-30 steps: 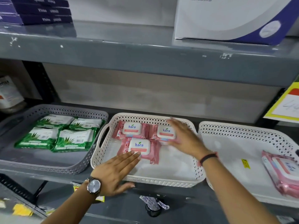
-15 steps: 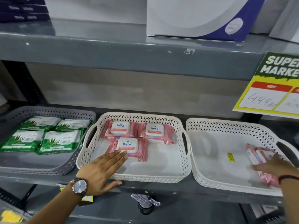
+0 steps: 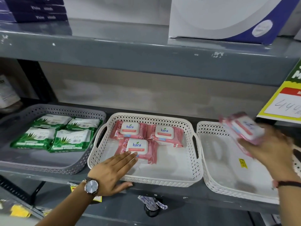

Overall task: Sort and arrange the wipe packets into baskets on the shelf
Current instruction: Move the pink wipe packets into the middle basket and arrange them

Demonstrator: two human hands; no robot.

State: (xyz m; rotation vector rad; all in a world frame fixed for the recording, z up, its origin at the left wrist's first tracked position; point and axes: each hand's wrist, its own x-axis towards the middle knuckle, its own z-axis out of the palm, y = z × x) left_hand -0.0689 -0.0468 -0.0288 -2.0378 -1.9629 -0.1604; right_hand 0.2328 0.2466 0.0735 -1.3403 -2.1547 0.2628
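Note:
Three pink wipe packets point(image 3: 137, 148) lie in the middle white basket point(image 3: 192, 162). My left hand point(image 3: 112, 172) rests flat on that basket's front rim, fingertips touching the front pink packet. My right hand point(image 3: 267, 145) holds a blurred pink packet point(image 3: 242, 128) in the air above the right white basket point(image 3: 211, 170). The bottom of the right basket shows only a yellow sticker. Several green wipe packets point(image 3: 53, 134) fill the back of the grey basket point(image 3: 81, 163) on the left.
A grey upper shelf point(image 3: 146, 54) overhangs the baskets, carrying a white and blue box point(image 3: 228, 17) and dark purple boxes point(image 3: 37, 10). A yellow price sign point(image 3: 285, 105) hangs at the right. A crumpled wrapper point(image 3: 151, 203) lies below the shelf edge.
My right hand left the middle basket, reached the pink packet in the right basket, and has lifted it up. My left hand has stayed on the middle basket's front rim.

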